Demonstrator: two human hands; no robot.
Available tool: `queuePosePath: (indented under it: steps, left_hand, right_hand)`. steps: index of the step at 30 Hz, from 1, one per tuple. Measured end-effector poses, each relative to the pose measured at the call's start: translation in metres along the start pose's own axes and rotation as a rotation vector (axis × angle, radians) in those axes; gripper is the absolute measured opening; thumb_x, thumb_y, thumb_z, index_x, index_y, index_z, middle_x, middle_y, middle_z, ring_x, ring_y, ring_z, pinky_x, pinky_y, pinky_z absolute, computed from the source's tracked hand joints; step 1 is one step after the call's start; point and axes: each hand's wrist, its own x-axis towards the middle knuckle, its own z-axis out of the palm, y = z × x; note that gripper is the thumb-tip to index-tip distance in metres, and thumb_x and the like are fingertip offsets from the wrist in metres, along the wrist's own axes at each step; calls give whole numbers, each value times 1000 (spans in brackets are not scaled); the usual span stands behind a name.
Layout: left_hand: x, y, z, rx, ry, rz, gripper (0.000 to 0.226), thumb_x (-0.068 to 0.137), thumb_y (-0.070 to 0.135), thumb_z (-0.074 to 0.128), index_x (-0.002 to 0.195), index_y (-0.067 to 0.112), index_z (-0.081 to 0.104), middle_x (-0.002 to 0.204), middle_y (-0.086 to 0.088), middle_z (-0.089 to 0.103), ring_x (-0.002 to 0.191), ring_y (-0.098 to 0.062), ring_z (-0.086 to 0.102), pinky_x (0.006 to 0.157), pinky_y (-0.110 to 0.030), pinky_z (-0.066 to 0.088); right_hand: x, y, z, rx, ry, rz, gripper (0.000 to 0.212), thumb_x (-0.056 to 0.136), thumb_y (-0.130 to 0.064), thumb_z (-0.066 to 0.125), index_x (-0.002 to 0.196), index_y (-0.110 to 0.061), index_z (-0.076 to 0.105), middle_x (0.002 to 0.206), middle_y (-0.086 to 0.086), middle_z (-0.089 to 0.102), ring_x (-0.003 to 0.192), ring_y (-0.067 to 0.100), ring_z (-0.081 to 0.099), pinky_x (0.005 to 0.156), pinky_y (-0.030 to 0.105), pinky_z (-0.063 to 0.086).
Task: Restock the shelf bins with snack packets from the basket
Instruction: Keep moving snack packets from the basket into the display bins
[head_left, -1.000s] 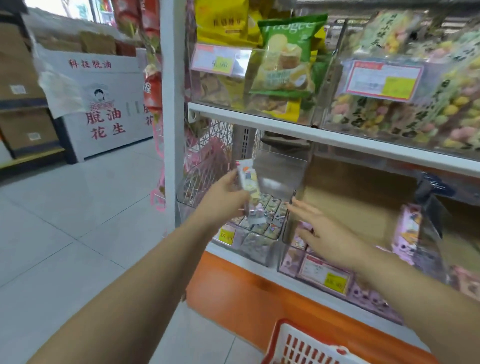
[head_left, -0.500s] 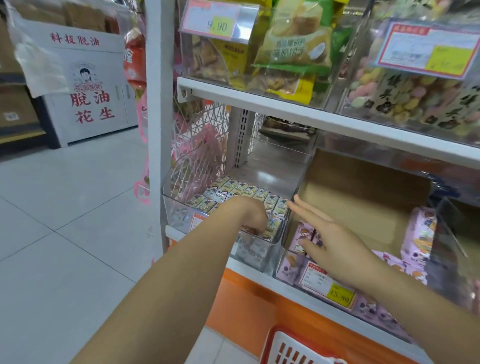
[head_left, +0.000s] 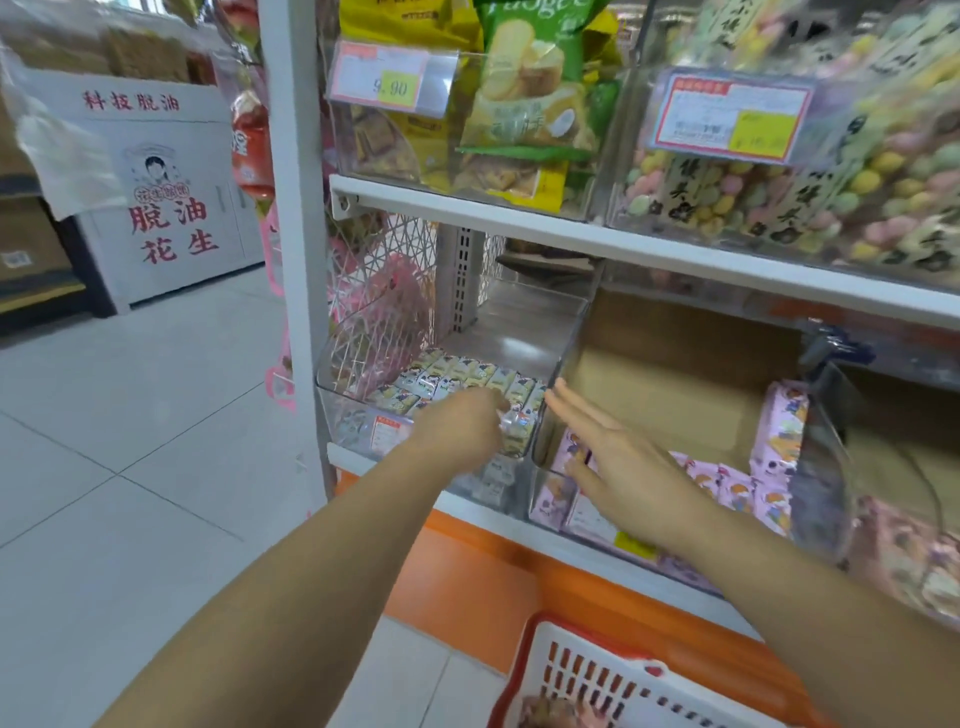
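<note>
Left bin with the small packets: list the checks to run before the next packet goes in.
1. Left hand holding nothing: cannot tell; fingertips hidden among the small packets.
2. Room in the clear bin: ok; its back is bare.
3. Right hand empty: ok; fingers straight, above the pink packets.
4. Basket within reach: ok, judging by its place under the arms.
5. Stock in the basket: cannot tell; only a sliver shows.

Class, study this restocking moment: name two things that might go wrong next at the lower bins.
The left hand is inside the clear bin, where white packets stand in tidy rows; a careless push may topple them. The right hand, fingers straight, sits by the clear divider; leaning there might shift it onto the pink packets.
</note>
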Motion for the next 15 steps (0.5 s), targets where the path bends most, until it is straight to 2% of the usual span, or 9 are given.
queuePosePath:
  steps: [1,3,4,6,7,10,13,15]
  left_hand:
    - [-16,-1,6,-76,146,62,43,95,10,46,136,22,49,130,1,58,108,-20,59,83,-30,48]
    - [-54,-2,22,-281,424,217,38,92,9,46,127,19,57,119,2,63,107,-16,58,88,-27,44]
    - [-72,-3,33,-368,522,277,36,89,10,44,120,17,61,112,2,65,103,-14,59,86,-26,44]
    - [-105,-5,63,-427,589,321,34,86,16,41,111,15,64,102,3,66,94,-11,59,81,-24,44]
    - [-117,-7,81,-428,576,314,34,85,18,40,108,15,65,99,4,66,92,-10,59,79,-23,44]
    - [-145,-13,140,-406,427,245,37,84,23,38,104,15,67,97,3,67,91,-12,61,80,-23,45]
    - [-162,-24,199,-309,204,133,34,85,19,44,112,19,65,110,2,63,102,-19,59,84,-32,49]
    - [-169,-31,229,-245,101,96,36,84,10,51,117,20,63,123,1,55,110,-21,54,92,-33,46]
  right_hand:
    - [-9,-3,3,14,67,-37,70,94,-11,50,149,-38,17,147,-34,1,136,-1,29,106,16,28]
    - [-31,-8,10,30,232,-114,56,89,-15,49,143,-26,40,148,-19,32,131,3,38,104,14,28]
    - [-46,-11,15,41,284,-142,48,87,-18,47,135,-21,52,139,-10,50,123,5,47,100,14,31]
    - [-75,-10,29,49,269,-161,37,87,-22,45,118,-17,65,115,-3,66,105,8,54,91,15,36]
    - [-89,-7,39,55,204,-147,33,88,-22,47,114,-17,67,111,-3,68,101,9,56,90,17,39]
    - [-127,10,68,72,-25,-27,25,94,-19,54,115,-22,67,114,-7,67,102,10,61,90,24,48]
    - [-160,37,101,153,-198,179,27,96,-18,54,121,-21,63,116,-8,65,104,9,60,87,13,43]
    - [-179,55,124,188,-338,330,28,97,-16,52,124,-18,60,115,-4,62,103,10,59,89,20,44]
